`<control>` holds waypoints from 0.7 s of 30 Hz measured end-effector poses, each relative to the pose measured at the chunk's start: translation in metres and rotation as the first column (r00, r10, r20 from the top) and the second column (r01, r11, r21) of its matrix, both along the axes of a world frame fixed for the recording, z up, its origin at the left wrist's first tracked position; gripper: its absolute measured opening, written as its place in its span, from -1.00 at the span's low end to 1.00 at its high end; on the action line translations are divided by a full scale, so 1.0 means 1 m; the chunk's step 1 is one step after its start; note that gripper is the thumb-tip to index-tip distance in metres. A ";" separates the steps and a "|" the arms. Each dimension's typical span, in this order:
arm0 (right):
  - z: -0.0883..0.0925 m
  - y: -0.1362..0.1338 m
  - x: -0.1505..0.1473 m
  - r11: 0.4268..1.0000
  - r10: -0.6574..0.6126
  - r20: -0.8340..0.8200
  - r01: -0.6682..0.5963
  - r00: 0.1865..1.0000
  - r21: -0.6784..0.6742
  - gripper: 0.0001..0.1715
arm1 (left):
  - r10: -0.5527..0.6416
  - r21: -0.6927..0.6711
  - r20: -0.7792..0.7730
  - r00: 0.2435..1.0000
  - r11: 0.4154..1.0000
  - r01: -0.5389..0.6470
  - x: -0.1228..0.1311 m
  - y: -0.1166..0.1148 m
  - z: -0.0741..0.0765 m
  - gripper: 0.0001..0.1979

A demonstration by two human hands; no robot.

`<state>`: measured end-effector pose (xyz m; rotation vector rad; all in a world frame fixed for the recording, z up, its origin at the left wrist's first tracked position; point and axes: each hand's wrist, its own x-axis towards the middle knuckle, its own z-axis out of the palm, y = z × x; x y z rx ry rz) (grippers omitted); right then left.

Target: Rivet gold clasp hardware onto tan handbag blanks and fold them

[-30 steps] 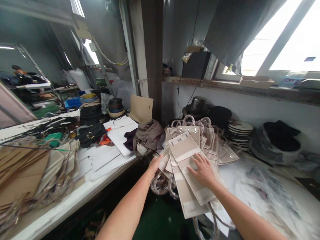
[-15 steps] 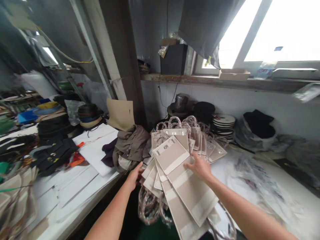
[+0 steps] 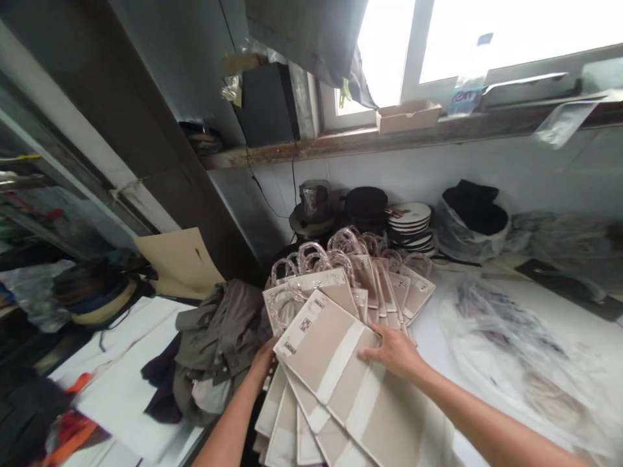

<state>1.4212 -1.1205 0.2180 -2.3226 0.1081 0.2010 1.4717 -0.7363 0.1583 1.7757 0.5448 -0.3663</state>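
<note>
A fanned pile of beige bag panels (image 3: pixel 389 408), several with plastic-wrapped handles (image 3: pixel 314 258), lies in front of me. The top panel (image 3: pixel 324 347) is tilted and carries small printed marks near its left end and a pale strip across it. My right hand (image 3: pixel 396 353) is closed at that panel's right corner, its thumb on the panels. At the left corner is my left hand (image 3: pixel 264 363), closed on the panel's edge, with its fingers partly hidden. More handled panels (image 3: pixel 389 292) stand fanned behind.
Crumpled grey-brown cloth (image 3: pixel 221 344) lies to the left beside white sheets (image 3: pixel 131 370). Clear plastic wrapping (image 3: pixel 511 344) covers the table on the right. Rolls of dark strap (image 3: pixel 365 207) and stacked reels (image 3: pixel 409 224) line the wall below a ledge (image 3: pixel 341 146).
My view has turned to the right and come closer to the pile. Both hands stay at the top panel's sides, and my left hand now meets its left corner.
</note>
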 end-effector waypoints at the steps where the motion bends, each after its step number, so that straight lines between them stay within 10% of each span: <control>1: 0.002 0.000 0.002 1.000 0.000 -0.018 0.001 1.000 0.020 -0.40 | -0.024 -0.053 -0.003 1.000 0.998 0.024 0.005 -0.002 -0.003 -0.36; 8: 0.025 0.014 0.022 0.996 0.023 -0.071 -0.016 0.997 0.093 -0.66 | -0.161 -0.585 -0.153 0.975 0.810 0.042 0.011 0.019 -0.007 -0.03; 12: 0.024 0.018 0.028 0.967 0.041 -0.046 -0.028 0.998 0.254 -0.58 | -0.161 -0.524 -0.138 0.977 0.849 0.066 0.012 0.010 0.008 -0.05; 21: 0.001 -0.019 0.047 0.802 -0.321 0.050 0.243 0.946 0.545 -0.36 | -0.249 -0.396 0.377 0.892 0.827 0.399 0.073 -0.089 0.084 -0.29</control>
